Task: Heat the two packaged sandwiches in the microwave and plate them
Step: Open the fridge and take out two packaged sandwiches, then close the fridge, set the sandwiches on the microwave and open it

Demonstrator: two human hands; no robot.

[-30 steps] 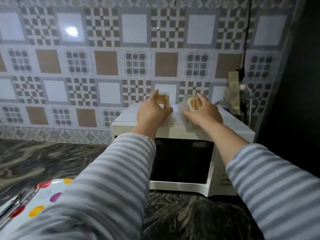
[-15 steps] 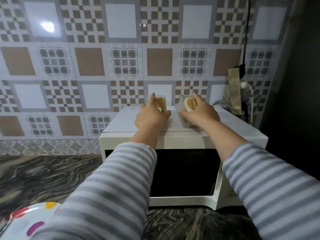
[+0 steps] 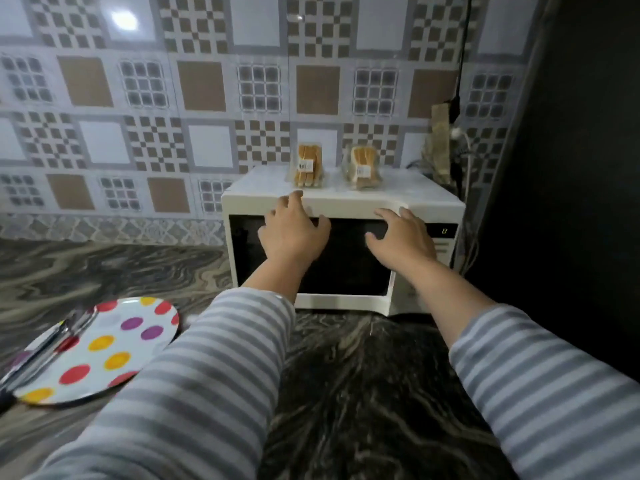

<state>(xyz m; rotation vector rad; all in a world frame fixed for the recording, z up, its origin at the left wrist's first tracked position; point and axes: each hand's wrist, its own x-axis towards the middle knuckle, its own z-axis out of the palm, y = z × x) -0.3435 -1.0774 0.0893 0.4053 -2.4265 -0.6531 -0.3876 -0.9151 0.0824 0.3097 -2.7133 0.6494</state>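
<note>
Two packaged sandwiches stand upright on top of the white microwave: the left sandwich pack and the right sandwich pack, each in clear wrap with a small label. The microwave door is closed, its dark window facing me. My left hand is in front of the door's upper left, fingers spread, holding nothing. My right hand hovers before the door's upper right, near the control panel, also with fingers apart. A white plate with coloured dots lies on the counter at the lower left.
Cutlery rests on the plate's left edge. The dark marbled counter runs under the microwave. A tiled wall stands behind. Cables and a socket hang at the microwave's right rear, beside a dark wall at the right.
Both hands let go of the sandwich packs on the microwave top and dropped down in front of the door. The view pulled back, showing more of the plate.
</note>
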